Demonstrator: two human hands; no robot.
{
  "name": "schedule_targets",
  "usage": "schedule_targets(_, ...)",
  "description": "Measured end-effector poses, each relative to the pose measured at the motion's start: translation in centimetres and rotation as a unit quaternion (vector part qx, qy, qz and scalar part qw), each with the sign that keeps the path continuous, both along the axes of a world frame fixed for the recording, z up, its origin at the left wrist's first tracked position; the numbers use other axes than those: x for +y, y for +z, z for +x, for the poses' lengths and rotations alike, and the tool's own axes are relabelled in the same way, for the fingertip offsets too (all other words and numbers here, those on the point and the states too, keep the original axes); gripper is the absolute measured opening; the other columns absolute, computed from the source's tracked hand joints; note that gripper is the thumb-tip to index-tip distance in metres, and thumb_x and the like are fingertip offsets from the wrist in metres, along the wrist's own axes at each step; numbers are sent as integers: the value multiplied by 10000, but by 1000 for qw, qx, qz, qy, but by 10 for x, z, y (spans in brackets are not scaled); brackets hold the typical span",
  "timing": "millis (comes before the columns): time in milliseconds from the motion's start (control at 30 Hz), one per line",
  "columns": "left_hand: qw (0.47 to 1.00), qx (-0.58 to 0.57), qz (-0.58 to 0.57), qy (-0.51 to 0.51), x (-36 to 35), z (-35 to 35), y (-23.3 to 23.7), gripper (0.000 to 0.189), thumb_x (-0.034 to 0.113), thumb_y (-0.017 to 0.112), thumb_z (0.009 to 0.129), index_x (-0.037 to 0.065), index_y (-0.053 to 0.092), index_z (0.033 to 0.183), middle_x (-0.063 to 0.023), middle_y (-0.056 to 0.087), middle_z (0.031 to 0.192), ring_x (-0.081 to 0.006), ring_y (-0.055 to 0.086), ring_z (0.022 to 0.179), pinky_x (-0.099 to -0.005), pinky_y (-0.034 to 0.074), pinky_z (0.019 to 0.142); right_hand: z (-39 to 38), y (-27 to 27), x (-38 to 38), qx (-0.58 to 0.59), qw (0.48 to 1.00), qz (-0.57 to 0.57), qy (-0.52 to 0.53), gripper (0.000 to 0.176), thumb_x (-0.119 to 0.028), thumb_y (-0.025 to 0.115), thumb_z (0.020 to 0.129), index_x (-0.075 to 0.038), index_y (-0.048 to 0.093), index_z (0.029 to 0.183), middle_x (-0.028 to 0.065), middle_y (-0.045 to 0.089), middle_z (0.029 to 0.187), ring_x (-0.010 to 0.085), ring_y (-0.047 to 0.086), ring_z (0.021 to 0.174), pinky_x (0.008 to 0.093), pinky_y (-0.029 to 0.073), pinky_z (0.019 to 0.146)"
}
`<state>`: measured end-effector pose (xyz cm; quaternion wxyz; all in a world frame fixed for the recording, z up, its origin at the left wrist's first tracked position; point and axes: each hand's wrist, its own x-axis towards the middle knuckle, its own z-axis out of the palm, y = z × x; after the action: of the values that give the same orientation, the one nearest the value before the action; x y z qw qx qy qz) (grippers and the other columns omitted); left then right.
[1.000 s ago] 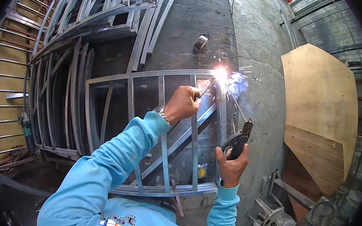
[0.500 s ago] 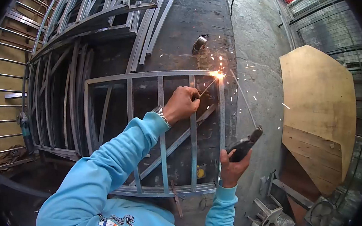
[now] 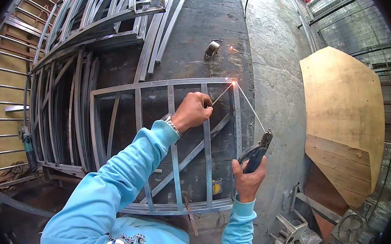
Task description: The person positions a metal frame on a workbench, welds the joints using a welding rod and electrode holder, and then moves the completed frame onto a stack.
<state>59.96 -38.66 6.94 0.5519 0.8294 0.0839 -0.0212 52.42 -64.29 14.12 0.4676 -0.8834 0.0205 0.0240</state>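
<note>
My left hand [image 3: 192, 111] pinches a thin metal rod [image 3: 222, 94], its tip at the top right corner of a square-tube metal frame [image 3: 154, 84]. My right hand [image 3: 249, 180] is wrapped round a dark electrode holder [image 3: 257, 155]. A thin welding electrode [image 3: 251, 106] runs from its jaw up to that same corner, where a small orange spot glows. The frame lies flat on a dark work surface, with several bars across it. Under the bars are a diagonal tube [image 3: 187, 158] and a yellow tape measure [image 3: 217, 187].
More metal frames [image 3: 73, 111] are stacked at the left, with loose tubes [image 3: 171, 27] beside them. A round metallic object [image 3: 212, 50] sits beyond the corner. At the right stand a plywood board [image 3: 341, 102] and a fan [image 3: 350, 227]. A green power tool [image 3: 27, 142] is at far left.
The bright shower of sparks has died down to a small glow. My right hand has shifted left, bringing the electrode's tip onto the corner. My left hand has barely moved.
</note>
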Motion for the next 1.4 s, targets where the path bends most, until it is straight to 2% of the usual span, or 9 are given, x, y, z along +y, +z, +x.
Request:
schedule_targets(300,998,-51,-28,4,0,-2,-9,184,106,700,806,-43,745,905,-172,701,713,-180,651,614,-338,504,579,1,-3,1,4,1000,-27,6,537,-364,905,714,-63,508,914,-28,485,604,82,481,524,289,417,487)
schedule_targets(433,999,12,-41,18,-2,-3,-1,145,96,712,801,-18,750,881,-128,680,646,-152,620,584,-334,485,566,1,-1,5,-4,1000,-18,-10,500,-330,903,712,-73,513,892,-28,480,595,87,468,514,295,417,496)
schedule_targets(700,998,13,-60,18,-1,-4,-1,136,79,700,807,-37,739,867,-120,681,655,-127,621,628,-332,490,595,1,-2,3,1,999,-37,0,496,-334,898,720,-79,514,903,-15,505,612,96,495,529,306,431,512)
schedule_targets(767,998,12,-57,25,-1,-5,7,134,96,686,786,-14,745,836,-175,703,720,-252,691,638,-371,525,635,1,-2,4,6,1000,-26,-1,499,-332,901,716,-82,512,904,-14,503,608,98,497,526,305,431,513)
schedule_targets(800,997,19,-69,25,-2,-4,1,156,106,695,786,-20,747,862,-182,705,731,-252,687,642,-372,522,634,0,-6,1,1,1000,-31,1,495,-332,900,724,-77,523,920,-16,516,636,88,496,536,297,425,514)
schedule_targets(833,999,-4,-39,-4,2,-5,-4,187,117,693,789,-25,749,898,-197,707,746,-275,703,668,-375,531,645,1,-9,1,-14,999,41,8,508,-315,906,718,-61,529,944,-21,537,677,73,510,564,276,435,514)
schedule_targets(900,999,4,-24,32,-3,-3,-5,208,133,699,796,-28,750,918,-212,708,763,-302,718,698,-378,542,659,-8,-15,3,-38,996,58,-52,536,-291,919,694,-44,531,969,-26,554,713,62,520,597,253,448,511)
schedule_targets(933,999,-17,-23,25,-3,-3,-11,194,112,706,793,-23,749,926,-171,717,776,-199,675,672,-335,526,646,-10,-12,-1,-40,997,45,-52,561,-265,932,665,-33,527,977,-28,559,716,59,529,612,240,461,507)
schedule_targets(1400,999,-19,2,35,-6,-9,-13,196,110,698,825,-37,745,944,-206,727,833,-286,717,743,-364,545,689,-5,-4,1,-17,999,-38,-10,559,-362,909,699,-52,504,927,8,551,644,120,547,537,295,464,503)
